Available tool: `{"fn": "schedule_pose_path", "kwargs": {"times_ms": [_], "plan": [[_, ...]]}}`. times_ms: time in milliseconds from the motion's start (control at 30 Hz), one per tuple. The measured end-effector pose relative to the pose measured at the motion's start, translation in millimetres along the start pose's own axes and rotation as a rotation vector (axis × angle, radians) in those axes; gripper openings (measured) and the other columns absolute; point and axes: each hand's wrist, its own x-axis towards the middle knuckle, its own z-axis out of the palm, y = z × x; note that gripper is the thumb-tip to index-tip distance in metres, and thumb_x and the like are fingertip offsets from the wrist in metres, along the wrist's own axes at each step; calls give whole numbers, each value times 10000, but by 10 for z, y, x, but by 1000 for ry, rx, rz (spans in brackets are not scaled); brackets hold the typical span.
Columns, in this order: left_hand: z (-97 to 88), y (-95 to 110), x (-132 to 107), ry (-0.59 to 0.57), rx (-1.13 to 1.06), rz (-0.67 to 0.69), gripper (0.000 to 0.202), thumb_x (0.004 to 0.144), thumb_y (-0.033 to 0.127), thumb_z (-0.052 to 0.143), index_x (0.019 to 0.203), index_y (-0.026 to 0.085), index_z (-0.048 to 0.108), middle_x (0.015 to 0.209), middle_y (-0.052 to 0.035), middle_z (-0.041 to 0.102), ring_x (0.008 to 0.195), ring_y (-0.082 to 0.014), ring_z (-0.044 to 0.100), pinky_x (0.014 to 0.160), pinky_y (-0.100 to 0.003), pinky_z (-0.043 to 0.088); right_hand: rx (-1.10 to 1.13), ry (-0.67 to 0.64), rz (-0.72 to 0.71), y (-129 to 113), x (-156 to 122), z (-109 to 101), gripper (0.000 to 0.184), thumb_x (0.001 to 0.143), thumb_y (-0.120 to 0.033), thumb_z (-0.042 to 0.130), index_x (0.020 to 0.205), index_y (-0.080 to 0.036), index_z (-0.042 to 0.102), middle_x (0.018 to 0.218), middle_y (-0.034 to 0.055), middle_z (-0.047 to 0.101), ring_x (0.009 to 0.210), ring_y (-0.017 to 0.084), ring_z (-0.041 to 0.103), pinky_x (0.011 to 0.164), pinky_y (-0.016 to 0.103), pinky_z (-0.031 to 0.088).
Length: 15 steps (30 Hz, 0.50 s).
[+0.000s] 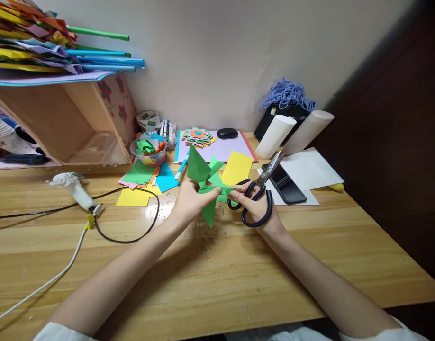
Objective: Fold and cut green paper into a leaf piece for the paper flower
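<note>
My left hand (pixel 189 203) pinches a folded green paper shape (pixel 205 182) with several pointed flaps, held just above the wooden desk (pixel 203 265). My right hand (pixel 255 206) touches the same paper with its fingertips while its fingers sit through the dark handles of a pair of scissors (pixel 258 192). The scissor blades point up and to the right, away from the paper, slightly apart.
A glue gun (pixel 75 187) with cables lies at the left. Coloured paper sheets (pixel 142 182), a bowl of scraps (pixel 149 150), a layered paper flower (pixel 197 136), a yellow sheet (pixel 237 166), a phone (pixel 285 184), white rolls (pixel 274 136) and a shelf (pixel 61 123) fill the back.
</note>
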Motion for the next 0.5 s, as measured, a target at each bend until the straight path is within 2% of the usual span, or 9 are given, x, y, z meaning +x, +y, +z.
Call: {"fn": "schedule_pose_path", "kwargs": {"times_ms": [133,333,500], "plan": [[27,-29,7,-72,-15,-24,171,596,253,707,704,141,637,758,-57,689,720,-173,628,637,-260,485,-55,-17,-22,39,-19,-7,333,587,-343,753,690,-184,479,660,-11,612,659,175,646,645,312,533],[8,-15,5,-138,-90,-71,221,554,273,748,705,137,661,759,-72,692,721,-182,625,648,-277,491,-113,-130,-114,47,-16,-30,323,649,-314,711,708,-201,415,712,0,615,673,147,606,627,287,496],[-18,-13,-18,-264,-171,-118,207,599,287,726,744,144,687,800,-71,693,760,-179,620,693,-271,475,-109,-205,-152,24,-28,-36,330,692,-314,676,700,-216,360,737,3,614,700,144,588,659,305,488]]}}
